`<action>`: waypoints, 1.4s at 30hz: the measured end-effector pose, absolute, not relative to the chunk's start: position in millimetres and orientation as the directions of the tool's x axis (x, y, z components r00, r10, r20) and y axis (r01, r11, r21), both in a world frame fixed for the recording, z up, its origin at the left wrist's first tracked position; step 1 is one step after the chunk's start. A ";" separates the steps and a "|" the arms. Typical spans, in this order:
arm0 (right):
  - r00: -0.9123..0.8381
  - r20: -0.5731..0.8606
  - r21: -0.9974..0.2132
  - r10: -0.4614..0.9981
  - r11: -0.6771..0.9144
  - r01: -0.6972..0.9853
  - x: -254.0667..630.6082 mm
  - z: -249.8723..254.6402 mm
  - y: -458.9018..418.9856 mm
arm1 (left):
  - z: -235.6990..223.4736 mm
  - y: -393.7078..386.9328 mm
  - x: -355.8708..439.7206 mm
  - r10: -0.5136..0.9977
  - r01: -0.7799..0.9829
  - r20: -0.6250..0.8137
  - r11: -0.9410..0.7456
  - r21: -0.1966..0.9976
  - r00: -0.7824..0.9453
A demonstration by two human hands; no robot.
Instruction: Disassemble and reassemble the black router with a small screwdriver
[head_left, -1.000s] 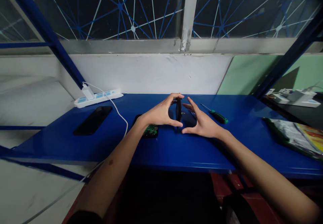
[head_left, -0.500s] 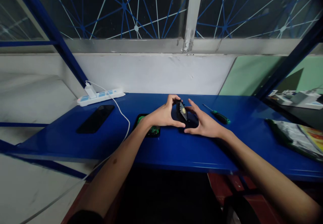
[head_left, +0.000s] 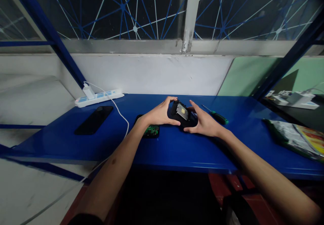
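Both forearms reach in from the near edge of the blue table (head_left: 177,150). The left hand (head_left: 159,113) and right hand (head_left: 206,123) meet over the table's middle, each curled onto a side of a small black device (head_left: 181,115); fingers and thumbs clasp its edges. A second ago the device stood on edge between the hands, showing only a thin dark profile; now it is tipped back so its open face with a grey metal plate looks up at the camera. Just beside the left wrist a black part with a green circuit board (head_left: 151,130) lies unmoved. Farther left rests a dark phone (head_left: 94,119), farther right a green-handled screwdriver (head_left: 217,116), and at the back a white power strip (head_left: 100,98).
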State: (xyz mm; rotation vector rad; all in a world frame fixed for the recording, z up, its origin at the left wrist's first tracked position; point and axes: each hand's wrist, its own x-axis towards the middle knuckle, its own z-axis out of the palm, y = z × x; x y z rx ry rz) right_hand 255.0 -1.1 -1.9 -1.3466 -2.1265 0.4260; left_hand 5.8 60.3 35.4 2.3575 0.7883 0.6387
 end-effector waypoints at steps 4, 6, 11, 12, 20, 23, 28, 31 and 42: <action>-0.328 0.309 -0.531 0.893 0.448 0.719 256.8 -4.4 -0.3 | 35.4 60.3 5.4 0.679 0.432 0.194 -0.634 0.642 0.708; -0.334 0.307 -0.517 0.891 0.451 0.728 258.1 -6.0 0.4 | 34.6 61.1 5.1 0.683 0.445 0.176 -0.626 0.641 0.708; -0.341 0.317 -0.466 0.885 0.459 0.757 259.7 -6.6 0.4 | 31.2 64.8 4.0 0.690 0.462 0.160 -0.620 0.634 0.706; -0.343 0.323 -0.456 0.882 0.463 0.760 259.6 -6.1 0.0 | 30.6 65.3 3.8 0.689 0.461 0.160 -0.620 0.634 0.706; -0.347 0.322 -0.424 0.881 0.462 0.779 259.8 -4.8 -0.3 | 29.0 67.4 3.3 0.671 0.452 0.157 -0.634 0.627 0.724; -0.355 0.342 -0.407 0.870 0.478 0.778 260.3 -5.2 0.4 | 28.1 68.4 2.9 0.681 0.472 0.139 -0.626 0.621 0.719; -0.351 0.369 -0.391 0.861 0.486 0.781 262.4 -2.5 0.3 | 26.9 68.3 1.7 0.673 0.467 0.142 -0.634 0.617 0.726; -0.357 0.386 -0.410 0.851 0.505 0.760 264.7 0.4 -0.5 | 27.8 65.7 1.5 0.650 0.445 0.157 -0.656 0.610 0.743; -0.364 0.353 -0.500 0.862 0.503 0.705 266.1 9.0 -4.7 | 28.5 58.8 2.8 0.631 0.476 0.083 -0.658 0.584 0.771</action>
